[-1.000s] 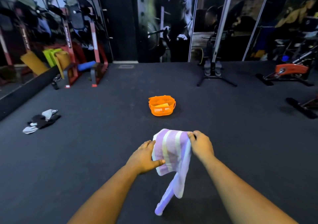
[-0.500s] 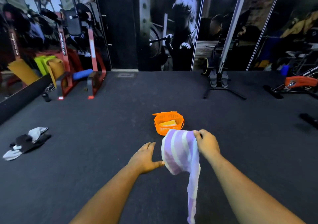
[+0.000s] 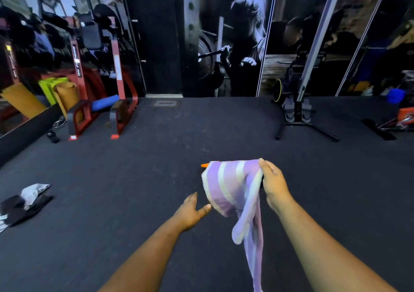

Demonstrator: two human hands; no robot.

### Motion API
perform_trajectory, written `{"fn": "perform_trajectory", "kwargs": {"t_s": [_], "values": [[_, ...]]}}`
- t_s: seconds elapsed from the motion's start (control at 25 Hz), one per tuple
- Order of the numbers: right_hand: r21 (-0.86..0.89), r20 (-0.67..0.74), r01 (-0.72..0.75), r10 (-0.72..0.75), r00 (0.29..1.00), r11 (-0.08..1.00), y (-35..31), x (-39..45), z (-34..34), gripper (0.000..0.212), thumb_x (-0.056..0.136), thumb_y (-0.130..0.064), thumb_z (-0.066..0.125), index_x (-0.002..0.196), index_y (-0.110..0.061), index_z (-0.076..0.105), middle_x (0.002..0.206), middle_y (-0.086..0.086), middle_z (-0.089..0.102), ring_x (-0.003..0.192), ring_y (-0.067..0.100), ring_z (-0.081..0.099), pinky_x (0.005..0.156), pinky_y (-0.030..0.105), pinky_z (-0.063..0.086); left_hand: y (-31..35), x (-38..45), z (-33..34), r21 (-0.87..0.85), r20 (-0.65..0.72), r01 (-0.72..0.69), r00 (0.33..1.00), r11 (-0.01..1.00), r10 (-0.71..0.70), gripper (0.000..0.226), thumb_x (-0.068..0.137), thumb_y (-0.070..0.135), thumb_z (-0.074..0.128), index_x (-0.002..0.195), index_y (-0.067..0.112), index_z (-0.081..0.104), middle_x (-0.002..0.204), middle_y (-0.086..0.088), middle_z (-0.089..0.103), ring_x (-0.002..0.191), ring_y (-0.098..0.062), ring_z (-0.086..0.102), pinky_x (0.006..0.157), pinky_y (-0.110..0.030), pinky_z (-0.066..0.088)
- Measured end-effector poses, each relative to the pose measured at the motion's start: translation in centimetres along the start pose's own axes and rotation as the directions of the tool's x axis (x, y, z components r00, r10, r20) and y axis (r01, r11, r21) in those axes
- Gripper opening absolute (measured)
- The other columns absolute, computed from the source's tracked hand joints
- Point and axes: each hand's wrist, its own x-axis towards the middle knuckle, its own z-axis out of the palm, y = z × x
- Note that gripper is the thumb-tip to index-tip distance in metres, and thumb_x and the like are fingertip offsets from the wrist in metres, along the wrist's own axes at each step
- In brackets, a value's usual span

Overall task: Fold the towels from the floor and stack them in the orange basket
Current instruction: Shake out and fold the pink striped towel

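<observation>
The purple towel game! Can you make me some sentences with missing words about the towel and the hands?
1. The striped towel is gripped by the ____ hand.
2. The left hand is open and holds ____.
3. The towel hides nearly all of a basket coloured ____.
4. The grey and black cloths lie on the ____.

Missing words: right; nothing; orange; floor

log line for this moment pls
right hand grips striped towel, partly folded, tail hanging | left hand open, off towel | orange basket mostly hidden behind towel
</observation>
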Motion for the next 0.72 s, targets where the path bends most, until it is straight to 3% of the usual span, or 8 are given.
{"fn": "perform_trajectory", "kwargs": {"t_s": [0.12, 0.24, 0.36, 0.44, 0.48, 0.6, 0.68, 0.72], "values": [[0.249, -0.034, -0.096, 0.107, 0.994, 0.964, -1.8, 6.4, 1.5, 0.023, 0.1, -0.033, 0.061, 0.098, -0.013, 0.072, 0.099, 0.006, 0.075, 0.093, 0.021, 0.07, 0.088, 0.038, 0.056, 2.4, 5.4, -1.1, -0.339, 0.013, -0.002, 1.0, 0.941, 0.007, 0.062, 0.103, 0.043, 0.056, 0.154, 0.014, 0.036, 0.154, 0.007, 0.042, 0.135, -0.015, 0.048, 0.105, -0.026, 0.042], [0.214, -0.037, -0.132, 0.144, 0.989, 0.968, -1.9, 12.9, 2.5, 0.028, 0.1, -0.037, 0.06, 0.108, -0.013, 0.071, 0.104, 0.006, 0.076, 0.096, 0.021, 0.071, 0.09, 0.038, 0.056, 4.4, 11.7, -2.3, -0.546, -0.008, 0.016, 1.0, 0.838, -0.024, 0.025, 0.1, 0.035, 0.064, 0.111, 0.014, 0.071, 0.116, 0.001, 0.075, 0.099, -0.013, 0.071, 0.08, -0.023, 0.055], [-0.219, -0.11, -0.043, 0.019, 0.994, 0.975, 0.0, 19.2, 1.4, 0.033, 0.102, -0.037, 0.055, 0.081, -0.012, 0.061, 0.081, 0.003, 0.063, 0.082, 0.023, 0.061, 0.072, 0.036, 0.046, 5.5, 17.9, -4.5, -0.566, -0.099, -0.034, 0.995, 0.824, -0.028, 0.039, 0.097, 0.037, 0.067, 0.071, 0.008, 0.062, 0.067, 0.008, 0.065, 0.065, -0.016, 0.058, 0.06, -0.025, 0.047], [-0.578, -0.175, -0.036, -0.08, 0.981, 0.816, 1.8, 22.0, 0.7, 0.021, 0.097, -0.029, 0.063, 0.083, -0.016, 0.055, 0.086, 0.003, 0.06, 0.084, 0.027, 0.061, 0.068, 0.034, 0.041, 6.5, 21.2, -6.6, -0.672, -0.107, -0.035, 0.993, 0.74, -0.05, 0.033, 0.101, 0.03, 0.063, 0.08, 0.006, 0.069, 0.075, 0.002, 0.072, 0.068, -0.019, 0.063, 0.063, -0.027, 0.051], [-0.62, -0.169, -0.021, -0.107, 0.98, 0.785, 2.6, 22.9, 1.2, 0.015, 0.093, -0.025, 0.069, 0.089, -0.019, 0.056, 0.093, 0.003, 0.061, 0.088, 0.027, 0.063, 0.069, 0.033, 0.042, 7.2, 23.1, -7.4, -0.735, -0.081, -0.031, 0.996, 0.677, -0.043, 0.029, 0.103, 0.027, 0.059, 0.09, 0.005, 0.073, 0.084, -0.004, 0.077, 0.073, -0.021, 0.069, 0.066, -0.03, 0.055], [-0.495, 0.188, 0.179, -0.097, 0.977, 0.85, 4.3, 24.6, 6.5, 0.028, 0.084, -0.036, 0.079, 0.101, -0.033, 0.057, 0.098, 0.0, 0.064, 0.088, 0.017, 0.063, 0.073, 0.029, 0.049, 9.1, 28.8, -9.0, -0.837, 0.027, 0.071, 0.996, 0.543, -0.089, 0.03, 0.108, 0.016, 0.048, 0.094, 0.003, 0.071, 0.079, -0.011, 0.077, 0.065, -0.021, 0.073, 0.058, -0.029, 0.057], [-0.472, 0.453, 0.241, -0.001, 0.891, 0.848, 4.8, 24.7, 10.4, 0.054, 0.074, -0.056, 0.079, 0.116, -0.037, 0.051, 0.112, -0.007, 0.061, 0.096, 0.006, 0.06, 0.081, 0.024, 0.05, 9.6, 32.1, -9.4, -0.886, 0.085, 0.142, 0.985, 0.441, -0.148, 0.026, 0.107, 0.013, 0.047, 0.1, -0.002, 0.067, 0.069, -0.012, 0.074, 0.056, -0.021, 0.071, 0.05, -0.028, 0.055], [-0.479, 0.499, 0.25, 0.027, 0.866, 0.842, 4.9, 24.6, 11.6, 0.069, 0.07, -0.061, 0.08, 0.126, -0.038, 0.045, 0.119, -0.012, 0.058, 0.103, 0.002, 0.058, 0.085, 0.022, 0.05, 10.0, 33.2, -9.9, -0.898, 0.107, 0.163, 0.982, 0.41, -0.156, 0.025, 0.107, 0.012, 0.047, 0.1, -0.002, 0.066, 0.066, -0.013, 0.072, 0.053, -0.021, 0.07, 0.048, -0.029, 0.054]]}}
